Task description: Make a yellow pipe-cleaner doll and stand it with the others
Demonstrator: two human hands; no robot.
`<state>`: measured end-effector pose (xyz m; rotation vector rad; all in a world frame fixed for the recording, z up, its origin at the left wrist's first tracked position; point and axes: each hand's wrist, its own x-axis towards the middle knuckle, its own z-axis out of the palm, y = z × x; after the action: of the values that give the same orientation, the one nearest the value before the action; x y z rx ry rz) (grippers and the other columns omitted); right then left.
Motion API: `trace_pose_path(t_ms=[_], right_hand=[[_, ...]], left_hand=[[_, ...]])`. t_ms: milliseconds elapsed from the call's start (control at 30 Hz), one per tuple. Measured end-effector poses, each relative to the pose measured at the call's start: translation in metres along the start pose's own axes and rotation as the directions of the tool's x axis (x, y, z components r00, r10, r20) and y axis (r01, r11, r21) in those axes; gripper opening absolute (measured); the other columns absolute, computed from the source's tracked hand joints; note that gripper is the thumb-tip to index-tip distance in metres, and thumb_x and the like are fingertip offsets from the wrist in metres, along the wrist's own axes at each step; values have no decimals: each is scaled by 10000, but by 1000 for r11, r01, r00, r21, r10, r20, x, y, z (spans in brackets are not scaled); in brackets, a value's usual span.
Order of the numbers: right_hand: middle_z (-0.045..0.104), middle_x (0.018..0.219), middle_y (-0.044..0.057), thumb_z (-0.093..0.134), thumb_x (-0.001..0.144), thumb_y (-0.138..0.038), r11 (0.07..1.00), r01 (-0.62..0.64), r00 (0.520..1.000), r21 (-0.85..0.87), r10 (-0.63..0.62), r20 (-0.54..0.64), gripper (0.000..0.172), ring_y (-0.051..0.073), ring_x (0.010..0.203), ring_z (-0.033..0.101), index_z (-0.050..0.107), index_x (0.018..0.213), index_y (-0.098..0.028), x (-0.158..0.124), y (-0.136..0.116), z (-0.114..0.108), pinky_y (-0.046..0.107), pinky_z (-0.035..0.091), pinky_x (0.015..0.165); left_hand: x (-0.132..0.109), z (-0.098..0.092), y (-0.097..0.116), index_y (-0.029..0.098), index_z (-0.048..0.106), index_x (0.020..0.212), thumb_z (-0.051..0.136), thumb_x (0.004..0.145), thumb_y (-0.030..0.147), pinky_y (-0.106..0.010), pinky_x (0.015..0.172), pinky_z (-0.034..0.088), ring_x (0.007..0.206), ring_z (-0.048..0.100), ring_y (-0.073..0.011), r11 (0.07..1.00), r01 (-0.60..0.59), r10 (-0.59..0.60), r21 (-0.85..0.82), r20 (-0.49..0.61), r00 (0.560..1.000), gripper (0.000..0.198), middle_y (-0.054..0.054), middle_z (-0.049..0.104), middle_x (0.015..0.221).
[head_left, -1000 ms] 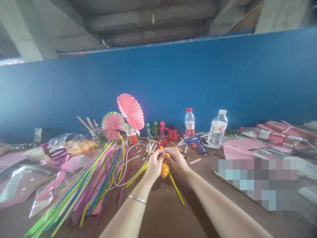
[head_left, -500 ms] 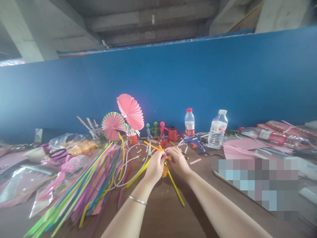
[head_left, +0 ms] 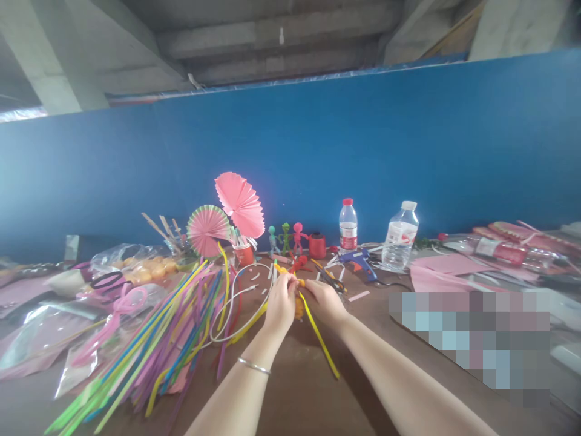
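My left hand [head_left: 281, 301] is closed, its fingertips pinching an orange-yellow pipe cleaner [head_left: 280, 268] whose end sticks out above them. Close beside it my right hand [head_left: 324, 301] is closed too, its fingertips gripping the same fuzzy piece from the right. Both hands hide much of that piece. An orange fuzzy mass [head_left: 299, 307] shows below and between the hands. From near the right fingers a yellow pipe cleaner [head_left: 321, 339] slants down across the brown table [head_left: 299, 393]. Behind the hands lies a red twisted pipe cleaner shape [head_left: 298, 263].
A bundle of coloured pipe cleaners [head_left: 131, 345] and a white cable [head_left: 233, 303] lie left. Behind stand small pipe cleaner figures [head_left: 285, 239], a red pot [head_left: 316, 245] and two bottles [head_left: 348, 227]. A blue glue gun [head_left: 358, 260] lies right of the hands.
My hands have drawn closer together. The orange end that pointed up and left now shows shorter and more bunched above my left fingers. My right fingers have moved slightly lower.
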<state>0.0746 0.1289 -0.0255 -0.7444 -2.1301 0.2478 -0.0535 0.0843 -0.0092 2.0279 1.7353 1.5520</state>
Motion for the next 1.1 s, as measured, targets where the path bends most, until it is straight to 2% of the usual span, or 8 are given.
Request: trace_pose_path(t_ms=[100,200,367,500,667,767,933,1100], right_hand=[[593,760,32,355,894,-259,998,47,998,-34,-46,32,222,128,699,544,549,817,-184,1,-8,-2,199,379,627],[606,792,48,348,895,-249,986,74,996,-147,-66,59,225,143,736,554,562,884,-181,1,-12,-3,209,379,649],[606,744,42,347,893,-235,937,72,995,-341,-45,87,231,147,692,552,568,845,-186,1,-12,-3,217,361,600],[619,737,43,415,860,-206,908,53,995,-417,-10,104,154,158,678,564,562,817,-191,0,-11,-1,227,354,559],[632,730,46,469,824,-190,903,20,998,-429,10,68,89,165,667,578,556,807,-197,0,-12,-2,229,345,532],[631,703,37,477,819,-206,906,11,998,-424,15,56,76,160,629,579,551,803,-197,0,-13,-3,226,321,499],[623,682,36,431,847,-215,915,27,998,-402,-2,62,127,138,585,566,557,843,-197,-1,-13,-3,215,304,496],[601,717,45,381,870,-217,939,84,996,-334,-70,55,201,145,649,556,567,799,-187,0,-11,-3,218,367,570]], left_hand=[[-1,-1,0,184,504,806,402,841,280,-288,687,403,756,544,-176,998,58,-59,-13,-72,996,145,-40,574,789],[-1,-1,1,178,530,813,432,822,309,-293,685,408,749,551,-178,993,114,-115,-14,-124,986,164,-41,594,793],[-1,-1,1,168,588,742,492,772,357,-291,662,412,702,565,-177,980,185,-191,-78,-88,978,214,-33,629,728],[0,0,0,156,620,710,513,748,346,-276,617,407,645,559,-167,972,195,-201,-131,-33,979,221,-39,635,691],[1,1,0,161,632,758,520,735,326,-263,579,406,602,553,-156,962,213,-211,-169,33,977,201,-34,639,702],[1,-1,2,163,619,748,522,729,331,-264,583,408,610,560,-158,957,237,-236,-169,28,971,195,-29,636,708],[2,-3,3,166,603,738,486,751,310,-268,631,408,653,559,-159,957,229,-227,-179,28,973,186,-16,624,702],[5,-2,-3,154,600,730,494,742,342,-263,600,398,635,546,-163,944,256,-246,-210,74,967,217,-15,599,660]])
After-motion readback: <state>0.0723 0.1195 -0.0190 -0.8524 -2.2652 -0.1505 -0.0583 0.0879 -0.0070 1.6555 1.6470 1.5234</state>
